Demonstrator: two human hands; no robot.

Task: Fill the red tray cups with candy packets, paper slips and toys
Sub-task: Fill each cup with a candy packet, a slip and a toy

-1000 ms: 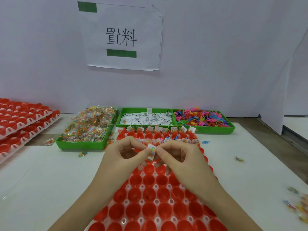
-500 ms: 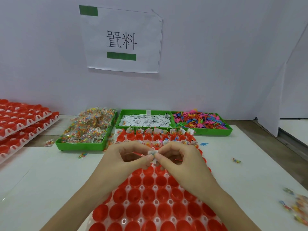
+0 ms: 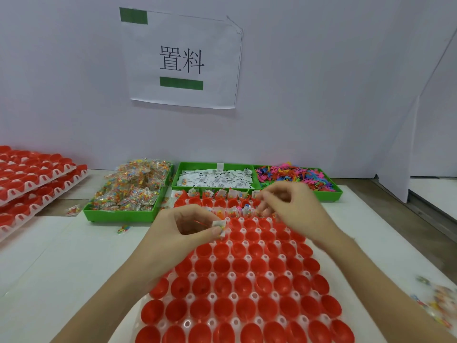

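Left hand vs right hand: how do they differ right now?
The left hand pinches a candy packet over the red tray, image sharp; the right hand is farther back near the filled cups, motion-blurred, its grip unreadable. Both are bare, above the same tray.

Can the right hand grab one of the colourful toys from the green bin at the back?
Probably yes. The right hand hovers just in front of the toy bin, its top is open, and nothing stands between them. Its fingers look blurred, so what they hold is unclear.
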